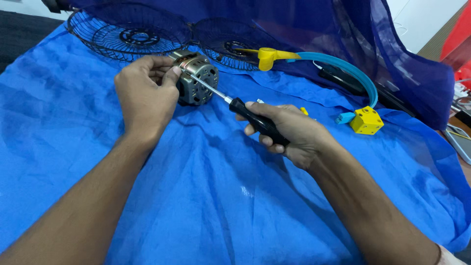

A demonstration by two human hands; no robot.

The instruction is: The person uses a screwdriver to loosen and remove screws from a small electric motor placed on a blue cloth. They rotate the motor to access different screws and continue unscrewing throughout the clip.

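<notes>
The left hand [145, 95] is clenched around the motor [196, 77], a small silvery housing with round holes that rests on the blue cloth [211, 196] covering the counter, at the far middle of the scene. The thumb and fingers wrap its left side and top. The right hand [289, 132] has its grip closed around the black handle of the screwdriver [230, 100], fingers curled under and thumb along the top. The metal shaft runs up and left from the handle, and its tip meets the top of the motor just beside the left thumb.

Beyond the motor two black wire fan guards [128, 35] lie flat, side by side, on the cloth. To the far right lies a curved light-blue band [353, 71] with a yellow clip at its left end, and a yellow block [366, 120] with holes sits near its right end. A darker blue sheer fabric [392, 54] is heaped along the far right.
</notes>
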